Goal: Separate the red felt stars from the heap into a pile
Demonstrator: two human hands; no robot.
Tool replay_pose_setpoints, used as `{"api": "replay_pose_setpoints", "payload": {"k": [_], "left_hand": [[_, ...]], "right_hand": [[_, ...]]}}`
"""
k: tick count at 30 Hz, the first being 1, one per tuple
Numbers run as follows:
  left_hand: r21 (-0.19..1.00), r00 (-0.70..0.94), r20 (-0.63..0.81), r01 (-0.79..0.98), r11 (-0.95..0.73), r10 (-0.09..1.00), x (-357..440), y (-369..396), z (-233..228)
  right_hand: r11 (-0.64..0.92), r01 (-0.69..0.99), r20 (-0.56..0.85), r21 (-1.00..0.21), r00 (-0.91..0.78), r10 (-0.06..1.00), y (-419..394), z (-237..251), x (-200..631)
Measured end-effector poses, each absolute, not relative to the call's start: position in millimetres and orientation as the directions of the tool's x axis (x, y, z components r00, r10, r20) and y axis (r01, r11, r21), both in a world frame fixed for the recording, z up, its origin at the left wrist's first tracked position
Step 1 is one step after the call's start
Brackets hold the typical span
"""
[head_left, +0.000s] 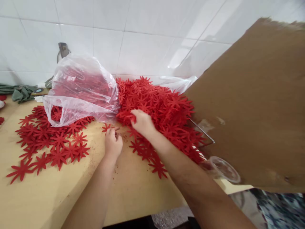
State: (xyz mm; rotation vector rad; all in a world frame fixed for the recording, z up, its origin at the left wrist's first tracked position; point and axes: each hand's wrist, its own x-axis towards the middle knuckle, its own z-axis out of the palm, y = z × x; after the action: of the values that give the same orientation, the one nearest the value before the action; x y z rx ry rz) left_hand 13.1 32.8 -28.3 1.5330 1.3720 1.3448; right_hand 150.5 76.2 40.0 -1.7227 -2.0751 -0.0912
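Note:
My right hand (143,123) reaches into the front of a large heap of red flower-shaped cutouts (152,98). Its fingers are closed on a red cutout (133,118) at the heap's left edge. Lower and to the left, my left hand (113,142) hovers at or just above the table with curled fingers. One loose red cutout (106,127) shows right at its fingertips. Whether anything sits inside those curled fingers is hidden.
A clear plastic bag (83,92) full of red pieces stands against the tiled wall (147,51). Before it, more cutouts (57,152) spread over the wooden table (95,190). A big cardboard sheet (257,105) blocks the right side, near a clear plastic lid (225,169).

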Motion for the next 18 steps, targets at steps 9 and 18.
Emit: {"api": "replay_pose_setpoints", "payload": {"k": [9,18], "left_hand": [[0.948,-0.06,0.231,0.238,-0.211,0.971,13.3,31.1,-25.2],[0.954,-0.063,0.222,0.223,-0.203,0.973,13.0,32.5,-23.5]], "right_hand": [[-0.125,0.961,0.589,-0.247,0.251,0.768,132.6,98.6,239.7],[-0.125,0.922,0.576,-0.366,0.33,0.748,126.7,103.3,275.1]]}}
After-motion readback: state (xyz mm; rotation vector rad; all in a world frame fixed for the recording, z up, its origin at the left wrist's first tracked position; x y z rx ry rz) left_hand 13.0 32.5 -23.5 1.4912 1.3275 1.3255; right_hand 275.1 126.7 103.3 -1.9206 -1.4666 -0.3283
